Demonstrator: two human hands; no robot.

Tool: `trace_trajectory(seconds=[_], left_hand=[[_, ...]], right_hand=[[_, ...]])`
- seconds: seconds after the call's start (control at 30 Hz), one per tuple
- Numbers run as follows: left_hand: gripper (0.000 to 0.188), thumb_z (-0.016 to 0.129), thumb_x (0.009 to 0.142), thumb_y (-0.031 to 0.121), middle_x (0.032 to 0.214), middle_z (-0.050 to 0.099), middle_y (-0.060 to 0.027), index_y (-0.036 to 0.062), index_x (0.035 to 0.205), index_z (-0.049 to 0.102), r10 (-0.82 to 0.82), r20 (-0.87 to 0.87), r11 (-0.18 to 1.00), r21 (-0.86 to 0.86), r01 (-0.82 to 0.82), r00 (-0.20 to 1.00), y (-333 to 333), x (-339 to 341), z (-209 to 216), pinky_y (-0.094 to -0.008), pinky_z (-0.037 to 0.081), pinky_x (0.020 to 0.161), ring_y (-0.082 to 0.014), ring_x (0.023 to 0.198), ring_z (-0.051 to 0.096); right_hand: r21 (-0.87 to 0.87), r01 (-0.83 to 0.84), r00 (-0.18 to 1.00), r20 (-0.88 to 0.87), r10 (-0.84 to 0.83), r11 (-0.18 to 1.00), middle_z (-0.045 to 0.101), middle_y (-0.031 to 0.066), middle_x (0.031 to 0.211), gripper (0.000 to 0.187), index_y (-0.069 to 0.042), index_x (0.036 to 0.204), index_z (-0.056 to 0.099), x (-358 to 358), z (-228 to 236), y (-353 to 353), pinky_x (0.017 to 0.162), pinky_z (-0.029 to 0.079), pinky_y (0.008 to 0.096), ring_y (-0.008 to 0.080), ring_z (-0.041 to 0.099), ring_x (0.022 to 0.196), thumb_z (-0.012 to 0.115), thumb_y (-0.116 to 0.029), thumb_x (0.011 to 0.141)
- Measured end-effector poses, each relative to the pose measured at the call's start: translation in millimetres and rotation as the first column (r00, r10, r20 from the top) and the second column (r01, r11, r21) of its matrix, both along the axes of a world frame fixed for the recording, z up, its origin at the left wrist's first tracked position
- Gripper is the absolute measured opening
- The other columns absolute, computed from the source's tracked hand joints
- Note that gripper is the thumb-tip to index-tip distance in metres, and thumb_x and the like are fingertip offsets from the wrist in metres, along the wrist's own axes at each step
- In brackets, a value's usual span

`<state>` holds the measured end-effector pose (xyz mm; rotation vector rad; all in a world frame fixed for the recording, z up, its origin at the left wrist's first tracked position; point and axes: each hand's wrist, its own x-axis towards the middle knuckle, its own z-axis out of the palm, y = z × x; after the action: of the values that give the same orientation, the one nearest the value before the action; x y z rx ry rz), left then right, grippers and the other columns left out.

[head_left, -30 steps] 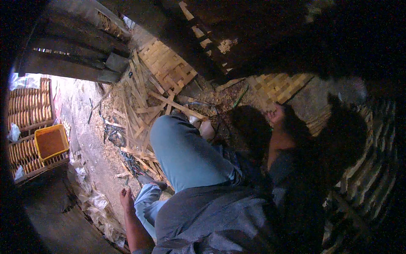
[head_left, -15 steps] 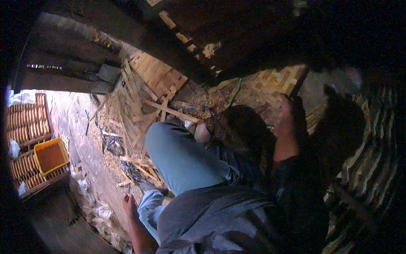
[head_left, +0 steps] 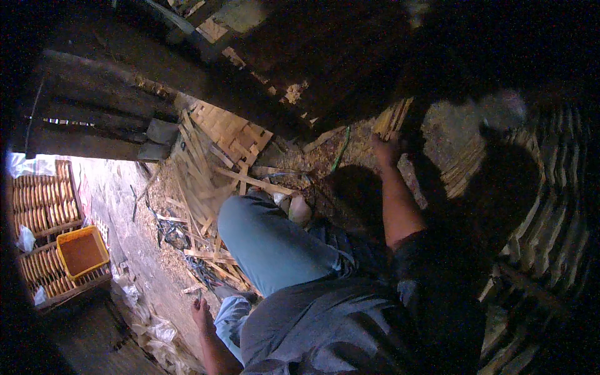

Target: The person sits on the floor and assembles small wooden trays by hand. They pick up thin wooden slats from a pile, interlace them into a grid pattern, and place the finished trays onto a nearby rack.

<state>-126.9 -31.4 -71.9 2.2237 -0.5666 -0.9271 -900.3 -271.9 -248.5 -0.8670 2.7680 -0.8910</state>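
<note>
My right hand is stretched forward, its fingers closed on the near edge of a woven bamboo panel. The panel shows as a narrow, tilted band of pale strips, and its far part is lost in the dark. My left hand is low at the left, beside my lower leg, with the fingers pinched together. A thin dark tip shows above them, too small to name. Another woven bamboo piece lies ahead on the ground, next to loose bamboo strips.
Dark wooden beams cross overhead. A yellow crate stands on slatted racks at the far left. Crumpled plastic bags line the left side. Corrugated sheeting is at the right; a green strap lies on the littered ground.
My right hand has moved left and slightly forward with the woven bamboo panel, which has turned from showing its broad face to a narrow band. My left hand stays pinched by my leg.
</note>
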Motion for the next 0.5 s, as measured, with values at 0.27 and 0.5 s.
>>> trace_trajectory(seconds=[0.27,0.5], left_hand=[[0.046,0.067,0.09,0.017,0.11,0.059,-0.0107,-0.0012,0.128,0.048,-0.015,0.02,0.992,0.122,0.012,1.0,3.0,-8.4,6.6,-0.0291,0.048,0.075,-0.0176,0.091,0.058],[0.047,0.067,0.09,0.018,0.109,0.058,-0.0097,-0.0013,0.128,0.048,-0.031,0.02,0.997,0.074,0.03,0.999,0.0,-11.7,2.5,-0.0307,0.047,0.075,-0.0167,0.089,0.056]], right_hand=[[-0.265,-0.02,0.946,0.308,0.104,0.964,0.054,0.019,0.12,0.042,-0.011,0.119,0.049,23.7,4.8,-11.4,0.082,0.048,0.0488,0.0354,0.059,0.096,0.068,-0.022,0.084],[-0.432,0.104,0.848,0.509,0.147,0.896,0.054,0.0175,0.118,0.052,-0.013,0.13,0.041,19.2,36.9,6.7,0.078,0.049,0.0446,0.0299,0.058,0.094,0.069,-0.018,0.086]])
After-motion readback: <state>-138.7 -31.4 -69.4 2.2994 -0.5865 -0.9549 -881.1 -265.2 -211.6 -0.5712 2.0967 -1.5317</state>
